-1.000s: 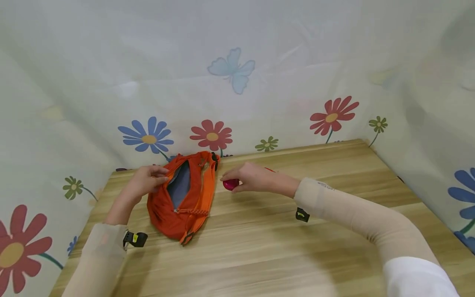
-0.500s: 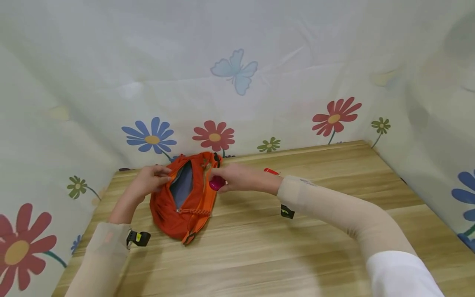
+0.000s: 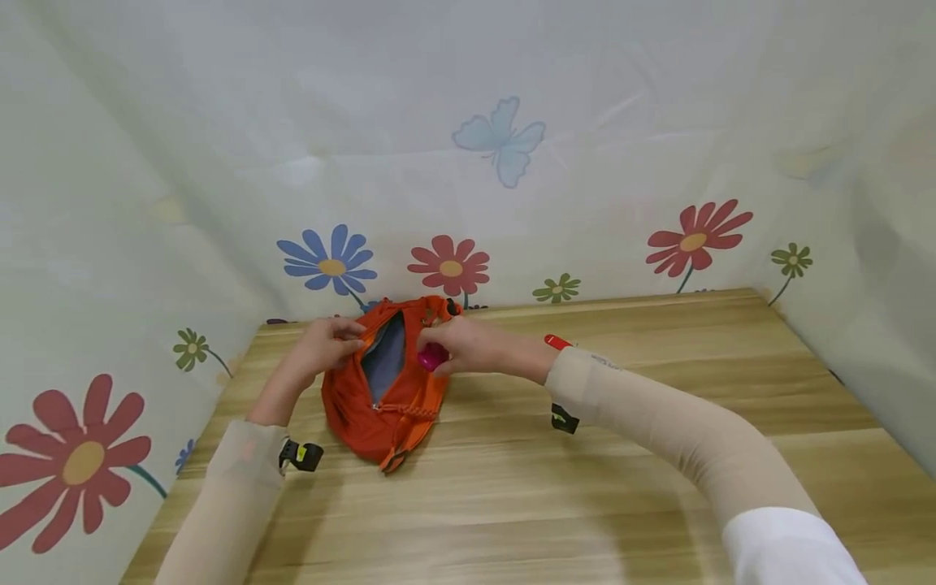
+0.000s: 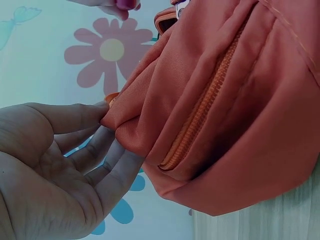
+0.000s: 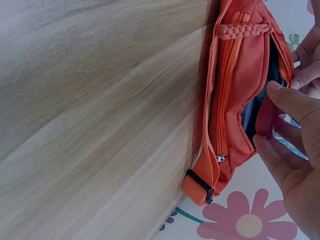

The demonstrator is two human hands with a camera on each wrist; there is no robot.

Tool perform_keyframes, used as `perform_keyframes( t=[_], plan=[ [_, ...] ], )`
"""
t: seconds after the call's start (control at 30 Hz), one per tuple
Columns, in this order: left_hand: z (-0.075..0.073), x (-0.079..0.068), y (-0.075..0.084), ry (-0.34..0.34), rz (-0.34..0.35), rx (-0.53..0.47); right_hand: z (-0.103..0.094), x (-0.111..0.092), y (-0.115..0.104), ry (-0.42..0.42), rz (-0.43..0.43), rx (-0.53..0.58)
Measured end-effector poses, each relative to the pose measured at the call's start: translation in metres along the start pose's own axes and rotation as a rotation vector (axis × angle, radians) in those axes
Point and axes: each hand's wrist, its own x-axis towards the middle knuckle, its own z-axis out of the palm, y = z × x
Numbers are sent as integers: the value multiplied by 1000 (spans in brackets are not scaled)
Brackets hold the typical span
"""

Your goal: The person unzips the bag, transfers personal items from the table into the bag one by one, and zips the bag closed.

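An orange waist bag point(image 3: 354, 414) lies on the table, its main pocket unzipped so the grey lining point(image 3: 386, 361) shows. My left hand point(image 3: 322, 348) pinches the left edge of that opening between thumb and fingers, as the left wrist view also shows. My right hand point(image 3: 468, 345) holds a small, shiny magenta object point(image 3: 432, 357), rounded in shape, between thumb and fingertips. It hangs at the right side of the opening, over the bag; in the right wrist view the magenta object point(image 5: 267, 117) appears in front of the dark pocket. Its exact kind cannot be made out.
A small red object point(image 3: 557, 342) lies behind my right forearm, partly hidden by it. The wooden table point(image 3: 468, 504) meets a white flower-printed curtain point(image 3: 585, 162) at its back and sides. An orange strap with a black buckle point(image 5: 200, 185) hangs along the bag.
My right hand has carried the magenta object leftward from beside the bag to over it. The left hand keeps its hold on the opening's edge. The head view has shifted slightly.
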Motion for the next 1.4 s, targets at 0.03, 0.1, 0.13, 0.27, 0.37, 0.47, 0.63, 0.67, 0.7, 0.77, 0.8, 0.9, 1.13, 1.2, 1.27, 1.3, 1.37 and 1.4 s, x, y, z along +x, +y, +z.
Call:
perform_keyframes(
  t=[0.03,0.1,0.13,0.27,0.37,0.47,0.63,0.67,0.7,0.77,0.8,0.9,1.13,1.2,1.27,1.3,1.37,1.4],
  plan=[
    [0,1,0,-3,2,0,1,0,1,3,-1,1],
    [1,2,1,-5,12,6,1,0,2,13,-3,-1],
    [1,3,2,-5,16,8,1,1,2,18,-1,0],
    [2,3,2,-10,12,12,-1,10,3,26,16,-23],
    [3,3,3,-5,4,12,-4,20,5,35,29,-41],
    [2,3,4,3,9,12,-6,31,6,45,63,-38],
    [1,3,4,4,17,10,-6,45,8,35,167,33],
    [1,3,4,4,17,8,-5,48,9,31,184,39],
    [1,3,4,3,16,5,-5,51,9,28,198,46],
    [0,3,4,1,11,-2,-3,55,10,26,213,44],
    [0,3,3,1,10,-5,-2,57,11,31,216,45],
    [1,4,3,-1,6,-9,2,63,13,51,232,57],
    [-1,4,5,0,10,1,9,77,21,76,290,121],
    [-1,4,5,0,11,0,8,80,21,75,315,146],
    [-2,4,5,-1,10,-7,7,84,21,72,337,170],
    [-2,4,5,-1,9,-11,6,86,20,70,346,182],
    [-2,3,5,-1,6,-16,4,89,18,63,363,203],
    [-2,3,5,0,4,-18,4,91,17,62,367,218]
  ],
)
